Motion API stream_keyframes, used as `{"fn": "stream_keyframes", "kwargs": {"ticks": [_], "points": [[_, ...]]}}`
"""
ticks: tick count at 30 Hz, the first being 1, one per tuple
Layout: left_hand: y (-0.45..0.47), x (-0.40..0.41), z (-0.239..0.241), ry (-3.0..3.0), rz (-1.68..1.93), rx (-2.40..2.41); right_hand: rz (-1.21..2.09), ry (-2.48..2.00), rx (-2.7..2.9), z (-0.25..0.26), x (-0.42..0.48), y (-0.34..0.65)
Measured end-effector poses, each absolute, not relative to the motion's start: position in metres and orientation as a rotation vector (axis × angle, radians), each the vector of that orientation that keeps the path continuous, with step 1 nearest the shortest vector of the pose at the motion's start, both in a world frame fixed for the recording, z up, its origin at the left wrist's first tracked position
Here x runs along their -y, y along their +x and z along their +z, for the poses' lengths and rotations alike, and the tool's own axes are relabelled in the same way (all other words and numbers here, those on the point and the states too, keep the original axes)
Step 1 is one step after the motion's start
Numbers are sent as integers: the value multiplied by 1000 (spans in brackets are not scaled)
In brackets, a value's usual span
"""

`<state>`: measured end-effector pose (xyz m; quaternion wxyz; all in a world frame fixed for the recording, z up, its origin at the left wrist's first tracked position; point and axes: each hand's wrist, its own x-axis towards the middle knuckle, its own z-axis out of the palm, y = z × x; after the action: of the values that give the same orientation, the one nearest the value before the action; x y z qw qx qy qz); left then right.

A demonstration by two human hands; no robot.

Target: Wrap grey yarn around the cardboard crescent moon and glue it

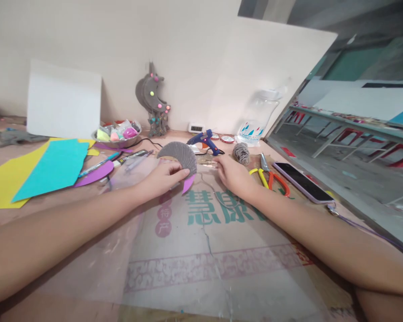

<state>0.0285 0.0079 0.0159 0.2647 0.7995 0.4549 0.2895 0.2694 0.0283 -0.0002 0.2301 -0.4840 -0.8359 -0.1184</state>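
Observation:
My left hand [166, 179] pinches the lower end of a crescent moon [181, 156] wrapped in grey yarn. A bare purple tip [188, 184] sticks out below the thumb. My right hand [233, 174] is at the right of the crescent, its fingers bent together just in front of the blue glue gun [208, 142]; what they hold, if anything, is hidden. A loose yarn strand [216, 192] curves over the printed plastic-covered mat [201, 273] from near the crescent to beneath my right wrist. The grey yarn ball [241, 153] lies just beyond that hand.
Yellow- and orange-handled pliers [270, 181] and a phone [304, 182] lie at right. Behind stand a clear jug [258, 118], a small white clock [196, 128] and a finished grey moon ornament [152, 96]. Turquoise sheets [52, 167], pens and a bowl [116, 142] are at left.

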Motion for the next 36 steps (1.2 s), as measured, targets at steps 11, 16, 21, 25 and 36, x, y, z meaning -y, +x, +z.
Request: {"fn": "stream_keyframes", "kwargs": {"ticks": [11, 16, 21, 25, 36], "points": [[26, -10, 16, 2131, 776, -1187, -471, -895, 2435, 8, -9, 259], [27, -7, 17, 2038, 755, -1220, -566, -876, 2428, 5, -12, 261], [28, -6, 17, 1996, 748, -1226, -590, -895, 2437, 6, -13, 260], [27, -7, 18, 2072, 753, -1211, -608, -894, 2444, 5, -14, 260], [28, -11, 15, 2176, 755, -1175, -572, -888, 2479, 5, -14, 260]]}}
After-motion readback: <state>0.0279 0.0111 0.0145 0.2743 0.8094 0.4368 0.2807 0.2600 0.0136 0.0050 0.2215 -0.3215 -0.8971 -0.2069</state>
